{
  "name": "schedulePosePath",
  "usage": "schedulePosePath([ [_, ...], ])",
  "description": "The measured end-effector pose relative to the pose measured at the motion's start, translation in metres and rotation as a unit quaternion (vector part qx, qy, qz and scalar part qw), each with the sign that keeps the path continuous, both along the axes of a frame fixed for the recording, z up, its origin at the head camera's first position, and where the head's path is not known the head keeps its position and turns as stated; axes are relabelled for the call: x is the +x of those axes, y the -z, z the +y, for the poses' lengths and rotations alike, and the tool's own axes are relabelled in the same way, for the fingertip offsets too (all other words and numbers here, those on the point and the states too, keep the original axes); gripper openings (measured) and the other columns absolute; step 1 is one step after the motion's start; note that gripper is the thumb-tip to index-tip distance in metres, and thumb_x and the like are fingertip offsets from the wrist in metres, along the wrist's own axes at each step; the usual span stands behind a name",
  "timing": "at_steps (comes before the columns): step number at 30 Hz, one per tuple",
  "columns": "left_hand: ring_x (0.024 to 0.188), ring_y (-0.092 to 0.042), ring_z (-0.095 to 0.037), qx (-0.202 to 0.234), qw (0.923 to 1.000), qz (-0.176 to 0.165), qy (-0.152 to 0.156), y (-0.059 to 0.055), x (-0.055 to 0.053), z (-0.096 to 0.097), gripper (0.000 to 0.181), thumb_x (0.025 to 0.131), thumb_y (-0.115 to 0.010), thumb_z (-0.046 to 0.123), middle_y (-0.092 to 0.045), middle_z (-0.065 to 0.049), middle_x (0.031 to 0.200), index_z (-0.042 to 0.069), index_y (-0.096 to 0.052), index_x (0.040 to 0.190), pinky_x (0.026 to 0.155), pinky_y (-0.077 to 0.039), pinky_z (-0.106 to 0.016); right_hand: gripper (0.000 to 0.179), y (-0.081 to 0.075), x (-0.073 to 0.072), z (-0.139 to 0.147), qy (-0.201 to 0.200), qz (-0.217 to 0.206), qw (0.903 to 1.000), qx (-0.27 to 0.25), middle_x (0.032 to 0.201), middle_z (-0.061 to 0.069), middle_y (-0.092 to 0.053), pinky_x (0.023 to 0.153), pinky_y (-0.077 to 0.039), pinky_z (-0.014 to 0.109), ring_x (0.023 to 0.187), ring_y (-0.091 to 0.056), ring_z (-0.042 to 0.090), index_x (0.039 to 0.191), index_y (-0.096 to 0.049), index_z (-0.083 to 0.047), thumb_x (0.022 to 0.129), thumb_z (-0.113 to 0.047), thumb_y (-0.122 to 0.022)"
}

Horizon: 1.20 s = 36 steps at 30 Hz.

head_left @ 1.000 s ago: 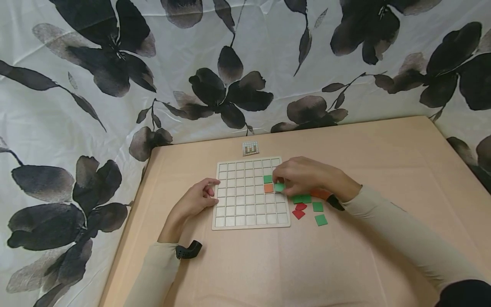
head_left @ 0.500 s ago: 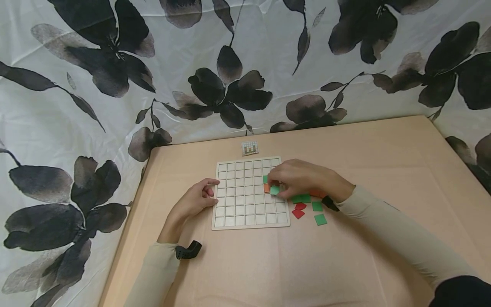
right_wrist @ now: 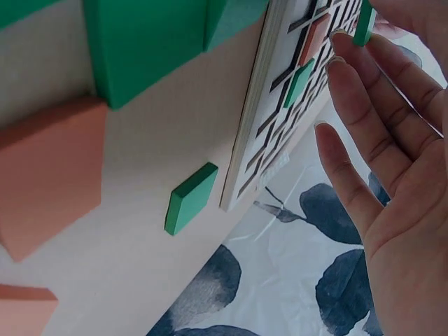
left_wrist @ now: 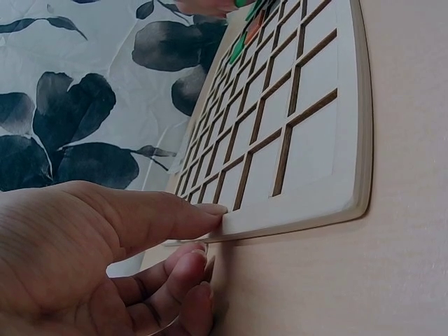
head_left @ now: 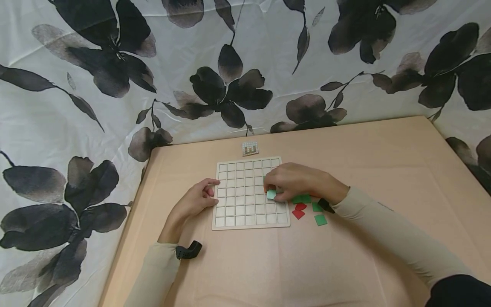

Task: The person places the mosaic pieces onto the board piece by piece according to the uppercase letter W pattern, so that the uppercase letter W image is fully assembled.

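A pale gridded board [head_left: 249,227] lies flat on the table. My left hand [head_left: 193,200] touches its left edge with thumb and index finger; the other fingers are loosely curled in the left wrist view. My right hand [head_left: 297,181] is over the board's right side. It pinches a green square tile [head_left: 271,195] by its edges, tilted above the grid; the same held tile [right_wrist: 363,25] shows in the right wrist view. In that view an orange tile [right_wrist: 314,40] and a green tile [right_wrist: 299,82] sit in grid cells. The right hand mostly hides both in the head view.
Right of the board lie several green tiles, one of them a square tile [head_left: 320,220]. Red pieces [head_left: 298,214] are beside them. Orange pieces [right_wrist: 56,171] show in the right wrist view. Behind the board is a small patterned card [head_left: 250,148]. A floral cloth [head_left: 245,51] hangs behind the table.
My right hand has moved a little left and toward me over the board, carrying the green tile, which now tilts up. My left hand has stayed at the board's edge.
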<state>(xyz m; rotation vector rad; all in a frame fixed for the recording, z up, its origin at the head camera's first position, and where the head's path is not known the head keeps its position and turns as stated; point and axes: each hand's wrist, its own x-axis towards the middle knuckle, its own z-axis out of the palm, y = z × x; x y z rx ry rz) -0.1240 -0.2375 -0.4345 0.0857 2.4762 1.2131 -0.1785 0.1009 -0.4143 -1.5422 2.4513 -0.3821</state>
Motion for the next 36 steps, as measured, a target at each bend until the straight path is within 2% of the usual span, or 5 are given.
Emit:
schedulePosePath([
  [26,0.079,-0.048,-0.021,-0.007,0.9999,0.01,0.003,0.0036,-0.001,-0.0005,0.06,0.086,-0.075,-0.002,-0.052,-0.012,0.096,0.006,-0.053,0.142,0.061,-0.04,-0.024,0.013,0.0082,-0.0013,-0.0082,-0.035,0.023,0.999,0.017,0.084,-0.011,-0.054,0.067,-0.042,0.025,0.074,-0.05,0.007,0.097,-0.065,-0.021,0.087,-0.026,-0.073],
  [36,0.079,-0.048,-0.021,-0.007,0.9999,0.01,0.0,0.0028,-0.0018,0.002,0.06,0.086,-0.076,-0.003,-0.052,-0.011,0.096,0.006,-0.054,0.141,0.061,-0.04,-0.024,0.015,0.0104,-0.0043,-0.006,-0.04,0.028,0.9987,0.016,0.086,-0.01,-0.055,0.068,-0.043,0.026,0.074,-0.05,0.007,0.099,-0.066,-0.021,0.088,-0.028,-0.073],
])
